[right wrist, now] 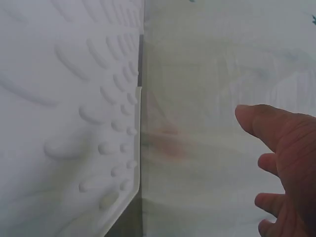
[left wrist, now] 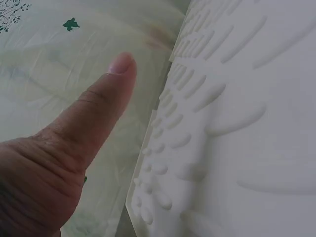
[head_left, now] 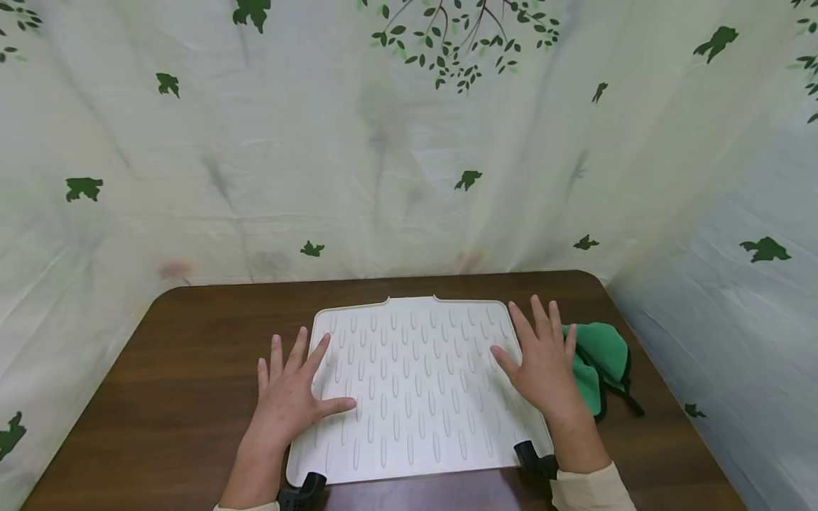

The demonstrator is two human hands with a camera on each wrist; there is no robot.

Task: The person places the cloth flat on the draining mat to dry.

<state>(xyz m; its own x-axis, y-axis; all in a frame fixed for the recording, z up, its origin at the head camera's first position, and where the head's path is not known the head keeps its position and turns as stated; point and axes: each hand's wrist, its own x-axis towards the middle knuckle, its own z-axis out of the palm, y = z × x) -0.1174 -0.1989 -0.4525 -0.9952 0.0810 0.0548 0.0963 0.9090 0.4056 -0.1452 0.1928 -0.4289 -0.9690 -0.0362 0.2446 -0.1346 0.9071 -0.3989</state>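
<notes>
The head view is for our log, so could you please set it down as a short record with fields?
Mat: white, ridged, on the table
Left hand: at the mat's left side, fingers spread
Right hand: at the mat's right side, fingers spread
Cloth: green, dark-edged, right of the mat
Backdrop: pale, with green prints

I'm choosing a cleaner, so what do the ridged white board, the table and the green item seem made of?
Ridged white board: probably moulded plastic or silicone, low sheen; ridges look formed in one piece.
Table: wood or wood-look laminate, faint sheen; brown grain fits both.
Green item: likely fabric, matte; soft, loose shape and dark edging suggest it.
</notes>
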